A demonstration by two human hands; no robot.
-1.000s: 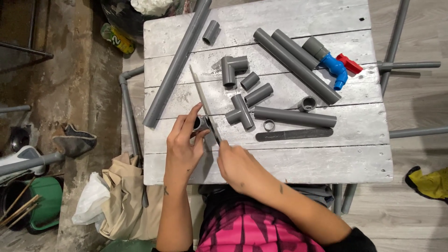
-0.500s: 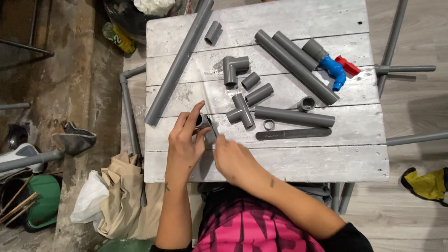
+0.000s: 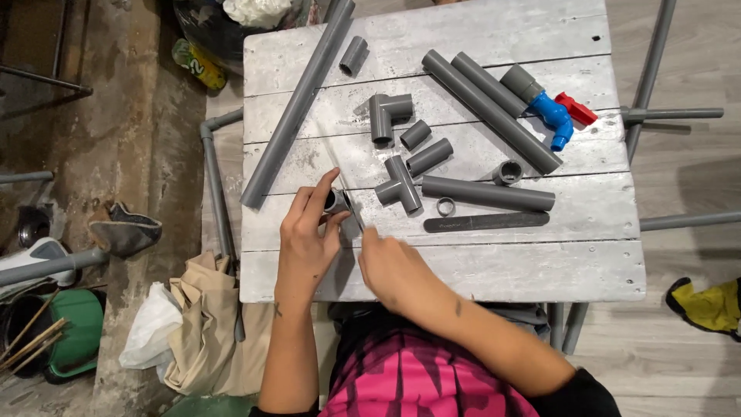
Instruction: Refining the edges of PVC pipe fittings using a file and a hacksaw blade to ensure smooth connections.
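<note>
On the table (image 3: 478,266), left hand (image 3: 309,235) grips pipe fitting (image 3: 336,202).

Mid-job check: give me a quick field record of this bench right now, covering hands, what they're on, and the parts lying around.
left hand: grips a short grey pipe piece at the table's near edge
right hand: beside that piece, held item unclear
nearest part: grey tee fitting
also on table: long grey pipe, elbow fitting, blue and red tap, flat dark strip
</note>
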